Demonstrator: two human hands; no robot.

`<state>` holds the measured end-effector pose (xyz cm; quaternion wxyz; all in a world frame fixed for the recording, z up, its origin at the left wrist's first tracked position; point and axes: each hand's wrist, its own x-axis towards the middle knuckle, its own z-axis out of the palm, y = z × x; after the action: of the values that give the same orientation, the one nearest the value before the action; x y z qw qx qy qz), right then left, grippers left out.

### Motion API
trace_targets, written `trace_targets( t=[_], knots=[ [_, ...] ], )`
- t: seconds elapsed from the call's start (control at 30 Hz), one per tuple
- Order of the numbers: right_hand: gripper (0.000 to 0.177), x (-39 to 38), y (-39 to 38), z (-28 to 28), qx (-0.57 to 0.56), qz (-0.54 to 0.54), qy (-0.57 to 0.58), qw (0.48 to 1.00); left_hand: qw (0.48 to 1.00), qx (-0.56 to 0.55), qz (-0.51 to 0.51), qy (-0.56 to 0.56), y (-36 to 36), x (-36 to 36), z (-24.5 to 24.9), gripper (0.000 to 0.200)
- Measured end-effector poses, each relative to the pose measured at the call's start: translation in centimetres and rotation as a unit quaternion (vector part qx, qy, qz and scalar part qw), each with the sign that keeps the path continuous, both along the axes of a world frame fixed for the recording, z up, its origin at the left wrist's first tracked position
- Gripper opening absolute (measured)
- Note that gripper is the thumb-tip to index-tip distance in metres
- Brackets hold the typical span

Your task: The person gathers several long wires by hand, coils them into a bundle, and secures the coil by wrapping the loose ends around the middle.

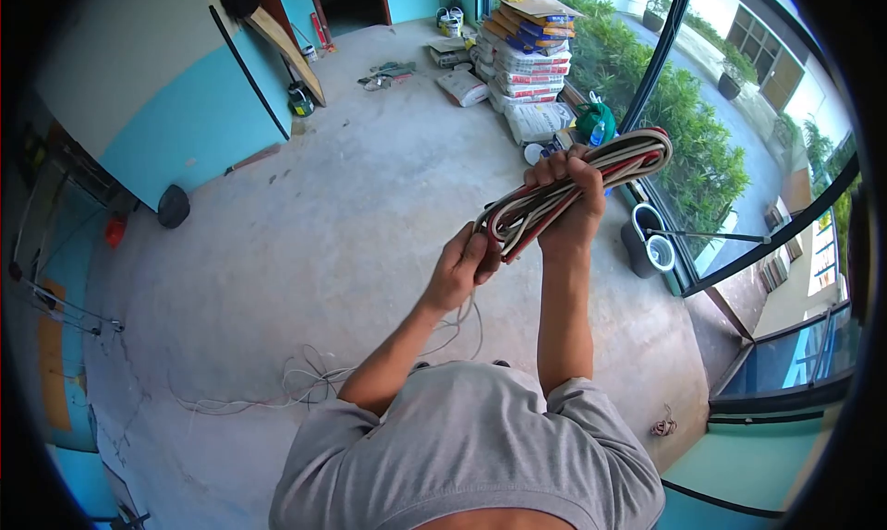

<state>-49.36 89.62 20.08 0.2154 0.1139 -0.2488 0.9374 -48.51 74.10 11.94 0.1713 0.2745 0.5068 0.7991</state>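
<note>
Right hand [571,195]: raised in front of the body, fingers clenched around the middle of the cable coil [633,154].
Left hand [462,267]: lower, fingers grasping the near end of the same coil.
Cable coil: red, white and grey loops, held in the air above the concrete floor [323,225].
Loose wire [309,382]: white, lying tangled on the floor by the left arm.
Stacked sacks [531,68]: well beyond, by the window.

Bare concrete floor [305,253] bearing stacked sacks [531,68] by the far window, loose white wire [305,382] in the foreground, a bucket [647,243] and a small wire coil [662,427].
</note>
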Motion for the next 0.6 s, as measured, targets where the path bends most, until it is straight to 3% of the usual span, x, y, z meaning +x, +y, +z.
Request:
trace_targets(
  t=[0.07, 0.1, 0.2, 0.23, 0.43, 0.53, 0.6],
  knots=[
    [0.016, -0.2, -0.4, -0.1, -0.031, -0.011, 0.022, 0.999, 0.998, 0.04, 0.057, 0.007, 1.3, 0.9, -0.5, 0.046],
    [0.016, -0.2, -0.6, 0.0, -0.042, -0.028, 0.024, 0.998, 0.998, 0.066, 0.004, -0.023, 1.1, 0.6, -0.5, 0.057],
    [0.017, -0.1, -1.0, 0.5, -0.067, -0.077, 0.034, 0.994, 0.985, 0.141, 0.085, 0.047, 3.2, 1.4, 0.2, 0.073],
    [0.018, 0.0, -0.9, 0.5, -0.075, -0.091, 0.038, 0.992, 0.989, 0.145, 0.025, 0.01, 2.8, 1.2, 0.1, 0.084],
    [0.015, 0.5, -1.3, 0.4, -0.102, -0.118, 0.056, 0.986, 0.969, 0.178, -0.148, -0.091, 3.2, 1.3, -0.1, 0.092],
    [0.015, 0.5, -2.1, 0.5, -0.118, -0.122, 0.052, 0.984, 0.962, 0.133, -0.203, -0.122, 2.8, 0.3, -4.0, 0.087],
    [0.014, 0.3, -2.3, 0.2, -0.119, -0.125, 0.07, 0.982, 0.969, 0.145, -0.145, -0.135, 3.1, 0.0, -4.3, 0.085]
  ],
)
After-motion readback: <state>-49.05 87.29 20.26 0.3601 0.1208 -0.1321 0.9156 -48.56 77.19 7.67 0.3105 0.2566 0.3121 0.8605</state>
